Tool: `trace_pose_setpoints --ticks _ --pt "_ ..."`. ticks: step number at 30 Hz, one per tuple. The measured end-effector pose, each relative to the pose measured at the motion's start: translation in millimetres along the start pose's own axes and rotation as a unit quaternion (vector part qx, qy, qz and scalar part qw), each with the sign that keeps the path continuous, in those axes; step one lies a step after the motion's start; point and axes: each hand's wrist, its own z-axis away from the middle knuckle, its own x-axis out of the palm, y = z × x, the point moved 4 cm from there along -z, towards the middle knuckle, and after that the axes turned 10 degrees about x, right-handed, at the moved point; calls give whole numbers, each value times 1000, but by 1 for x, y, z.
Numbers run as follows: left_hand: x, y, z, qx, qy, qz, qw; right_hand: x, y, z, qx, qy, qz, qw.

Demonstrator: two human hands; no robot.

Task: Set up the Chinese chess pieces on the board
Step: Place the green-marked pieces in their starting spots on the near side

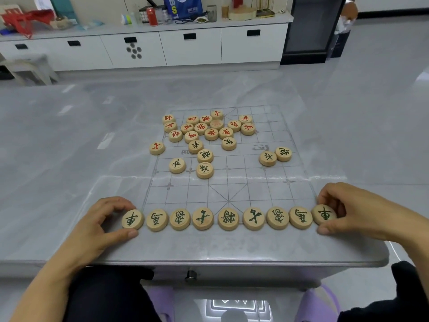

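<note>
A grey marble-look table (69, 135) fills mid-frame below four white cabinet drawers (190, 46), and one clear gridded chess board (232, 187) lies at its centre, long axis running from lower to upper frame. Along the board's near edge, nine green-lettered pieces (228, 219) lie flat in one row running left to right across the lower frame. The left hand (106, 220) pinches the leftmost piece (132, 219) between curled fingers and thumb, and the right hand (346, 211) pinches the rightmost piece (323, 214) likewise. Sixteen red-lettered pieces (211, 133) cluster unsorted at upper centre, and seven loose green pieces (204, 170) scatter mid-board.
</note>
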Motion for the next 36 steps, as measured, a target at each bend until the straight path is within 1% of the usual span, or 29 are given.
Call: trace_pose_setpoints --ticks 6,11,16,25,28,30,33,35,36 --pt "0 1 0 -5 -6 -1 1000 -2 1 2 1 -16 14 1000" --pt "0 0 2 -23 -9 1 1000 -1 12 -6 -31 14 -20 999" --pt "-2 1 1 -7 -17 -9 1000 -4 10 -5 -35 31 -19 999" --pt "-2 4 1 -28 -31 -20 999 -2 7 -3 -24 -7 -10 1000" --pt "-3 5 4 -51 -28 3 998 -5 3 1 -11 -13 -13 1000" --pt "-5 4 4 -81 1 64 995 -11 2 0 -6 10 -34 999" --pt "-11 14 -5 -90 98 149 980 -25 -1 -11 -5 90 -81 993" --pt "-16 27 -20 -87 144 144 975 -31 -6 -20 -3 139 -115 984" --pt "-17 35 -29 -84 147 136 976 -34 -8 -27 2 161 -120 980"
